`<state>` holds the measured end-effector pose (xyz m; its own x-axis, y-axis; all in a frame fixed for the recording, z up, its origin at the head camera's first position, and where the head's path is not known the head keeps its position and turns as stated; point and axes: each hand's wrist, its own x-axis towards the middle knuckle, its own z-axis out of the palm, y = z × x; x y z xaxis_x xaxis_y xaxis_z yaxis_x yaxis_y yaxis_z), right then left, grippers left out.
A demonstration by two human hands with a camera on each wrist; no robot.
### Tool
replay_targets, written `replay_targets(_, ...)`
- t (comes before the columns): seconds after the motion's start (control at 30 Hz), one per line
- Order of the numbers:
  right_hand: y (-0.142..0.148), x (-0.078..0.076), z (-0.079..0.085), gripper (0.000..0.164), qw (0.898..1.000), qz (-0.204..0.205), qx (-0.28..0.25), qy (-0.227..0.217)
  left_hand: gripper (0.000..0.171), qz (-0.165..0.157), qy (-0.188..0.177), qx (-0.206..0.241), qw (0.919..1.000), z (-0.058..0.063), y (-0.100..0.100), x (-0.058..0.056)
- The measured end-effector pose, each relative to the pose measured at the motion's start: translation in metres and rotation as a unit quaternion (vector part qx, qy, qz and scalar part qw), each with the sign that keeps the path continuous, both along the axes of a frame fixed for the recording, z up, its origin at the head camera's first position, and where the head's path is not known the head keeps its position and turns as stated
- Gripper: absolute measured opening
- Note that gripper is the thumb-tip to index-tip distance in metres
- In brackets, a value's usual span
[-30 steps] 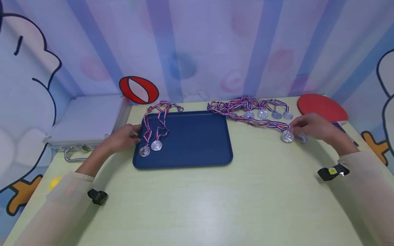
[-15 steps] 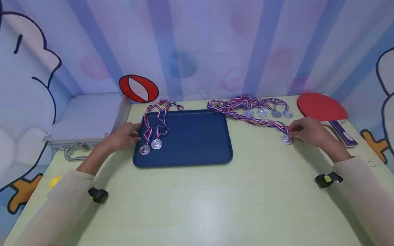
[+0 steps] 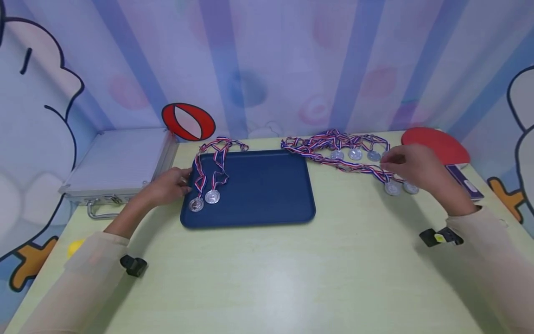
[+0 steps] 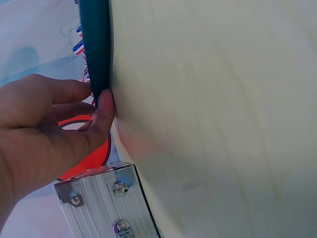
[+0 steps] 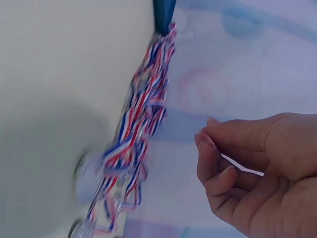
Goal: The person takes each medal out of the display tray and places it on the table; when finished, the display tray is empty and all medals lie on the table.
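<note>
My left hand [image 3: 168, 185] pinches the left rim of the dark blue tray [image 3: 258, 195]; the left wrist view shows thumb and fingers on either side of the tray's edge [image 4: 96, 49]. Inside the tray, at its left, are two silver medals [image 3: 212, 196] on striped ribbons. My right hand [image 3: 413, 167] is held over the right end of the medal pile, its fingers [image 5: 210, 163] loosely bent with nothing visible between them. Just below it, two medals [image 3: 392, 188] lie side by side on the table. Farther back is a row of medals [image 3: 355, 154], partly hidden by that hand.
Tangled red, white and blue ribbons [image 3: 329, 139] run from the tray's back right corner along the wall. A red table tennis paddle [image 3: 435, 143] and a dark purple box [image 3: 464, 181] are at the right. A silver case [image 3: 118, 160] stands left, near a yellow ball [image 3: 75, 247].
My right hand has let go of the medal beside another at the right and moved up and back, away from the table. My left hand stays on the tray's rim.
</note>
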<state>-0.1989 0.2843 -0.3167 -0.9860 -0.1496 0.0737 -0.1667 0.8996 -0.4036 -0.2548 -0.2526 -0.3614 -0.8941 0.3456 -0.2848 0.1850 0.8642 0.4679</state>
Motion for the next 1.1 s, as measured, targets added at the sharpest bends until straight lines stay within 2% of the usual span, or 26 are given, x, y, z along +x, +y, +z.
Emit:
replay_targets(0.13, -0.036, -0.004, 0.004, 0.014, 0.999, 0.047, -0.004, -0.011, 0.059, -0.004, 0.002, 0.003, 1.0, -0.001, -0.001, 0.0)
replay_targets(0.27, -0.086, -0.011, 0.002, 0.014, 0.99, 0.131, -0.023, -0.042, 0.059, 0.0, 0.003, -0.001, 1.0, -0.003, -0.005, -0.001)
replay_targets(0.4, -0.14, -0.017, -0.002, 0.012, 0.976, 0.205, -0.03, -0.062, 0.06, 0.004, 0.002, 0.002, 1.0, -0.003, -0.006, 0.0)
replay_targets(0.63, -0.227, -0.022, -0.015, 0.011, 0.946, 0.297, -0.014, -0.125, 0.06, 0.008, 0.004, 0.012, 0.9999, -0.005, -0.004, -0.001)
replay_targets(0.7, -0.246, -0.026, -0.017, 0.009, 0.941, 0.307, -0.012, -0.143, 0.06, 0.008, 0.003, 0.017, 0.9998, -0.005, -0.004, -0.002)
replay_targets(0.8, -0.269, -0.034, -0.021, 0.007, 0.941, 0.299, -0.017, -0.158, 0.06, 0.008, -0.004, 0.024, 0.9997, -0.005, -0.004, -0.002)
replay_targets(0.93, -0.292, -0.045, -0.027, 0.008, 0.947, 0.277, -0.039, -0.158, 0.061, 0.013, -0.007, 0.026, 0.9995, -0.005, -0.005, -0.003)
replay_targets(1.1, -0.31, -0.054, -0.039, 0.01, 0.958, 0.254, -0.053, -0.124, 0.06, 0.006, -0.006, 0.032, 0.9995, -0.005, -0.007, -0.004)
